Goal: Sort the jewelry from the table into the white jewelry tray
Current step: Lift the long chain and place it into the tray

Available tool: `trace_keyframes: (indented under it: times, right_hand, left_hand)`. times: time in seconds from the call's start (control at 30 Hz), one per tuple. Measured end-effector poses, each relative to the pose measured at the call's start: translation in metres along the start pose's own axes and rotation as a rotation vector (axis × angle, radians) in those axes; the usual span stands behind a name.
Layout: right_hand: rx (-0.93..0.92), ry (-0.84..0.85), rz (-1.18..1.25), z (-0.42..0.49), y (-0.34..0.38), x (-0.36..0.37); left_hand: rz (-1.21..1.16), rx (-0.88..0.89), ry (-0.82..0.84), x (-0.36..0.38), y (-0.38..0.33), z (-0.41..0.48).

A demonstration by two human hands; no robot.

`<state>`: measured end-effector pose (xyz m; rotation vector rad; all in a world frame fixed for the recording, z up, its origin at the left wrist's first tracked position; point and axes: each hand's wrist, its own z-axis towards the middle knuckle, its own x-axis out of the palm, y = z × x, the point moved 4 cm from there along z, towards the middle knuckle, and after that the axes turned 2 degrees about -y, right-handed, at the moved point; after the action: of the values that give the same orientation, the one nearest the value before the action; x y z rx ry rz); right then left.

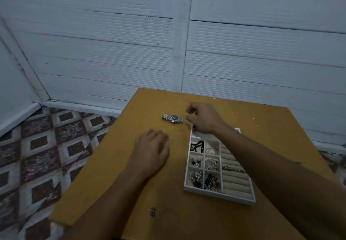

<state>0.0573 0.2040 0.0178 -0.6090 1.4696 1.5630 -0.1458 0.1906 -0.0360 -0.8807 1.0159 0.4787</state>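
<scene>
Silver-banded, one watch [172, 118] lies on the ochre table [131, 174], just left of the right hand [204, 118] and apart from it. That hand hangs over the far end of the single white tray [219, 195], fingers curled, thumb and forefinger parted, nothing visible between them. The left hand [152, 150] rests relaxed on the table, nearer than the watch. Six small compartments hold jewelry.

Left hand [151, 150] and right hand [204, 118] are bare, as are the left forearm [116, 193] and right forearm [271, 161]. A small dark mark [297, 162] sits on the right forearm, at 4 o'clock from its wrist.
</scene>
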Motion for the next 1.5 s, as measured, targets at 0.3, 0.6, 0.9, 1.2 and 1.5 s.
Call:
trace_keyframes:
  times: [0.3,0.6,0.9,1.2,1.5]
  right_hand:
    - [0.05,0.216,-0.312,0.02,0.03,0.06]
    - [0.196,0.193,-0.35,0.019,0.038,0.071]
    - [0.108,0.081,-0.276,0.009,0.048,0.055]
    - [0.187,0.067,0.038,-0.013,0.008,-0.012]
    - [0.187,0.176,0.126,-0.042,-0.032,-0.034]
  left_hand:
    - [0.112,-0.031,0.07,0.009,0.014,-0.015]
    - [0.122,-0.026,0.063,0.01,0.013,-0.015]
    - [-0.088,-0.028,0.032,0.016,-0.008,-0.014]
    - [-0.359,-0.037,0.035,0.024,-0.06,-0.001]
    - [-0.342,-0.11,-0.013,0.05,-0.06,0.004]
